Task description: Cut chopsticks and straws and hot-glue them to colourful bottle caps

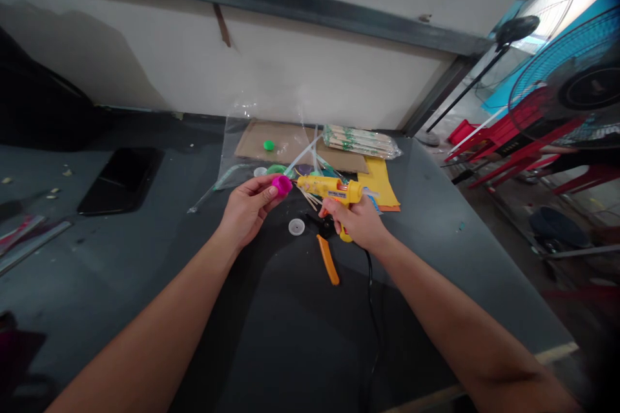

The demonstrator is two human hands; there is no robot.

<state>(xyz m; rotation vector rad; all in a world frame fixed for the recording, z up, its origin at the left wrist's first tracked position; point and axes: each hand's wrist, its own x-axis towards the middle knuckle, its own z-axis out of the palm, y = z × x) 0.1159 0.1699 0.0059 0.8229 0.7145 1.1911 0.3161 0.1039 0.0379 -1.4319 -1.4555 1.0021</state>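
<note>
Between the thumb and fingers of my left hand [250, 208] is a bright pink plastic cap [282, 186]. My right hand [359, 222] grips a yellow hot glue gun [324, 186] by its handle, fingers around the trigger. The gun's nozzle points left and ends close beside the cap; whether they touch I cannot tell. A black cord [371, 297] runs down from the gun. Below the hands lie a white round cap [296, 227] and a tool with an orange handle [328, 261], its dark upper part partly hidden near my right hand.
Behind the hands lie cardboard [247, 139], a clear plastic bag, a green cap [268, 145], wrapped wooden sticks [361, 141] and yellow sheets [380, 182]. A black phone [122, 181] rests at left. A wall closes off the back; a fan [593, 87] stands right, beyond the table edge.
</note>
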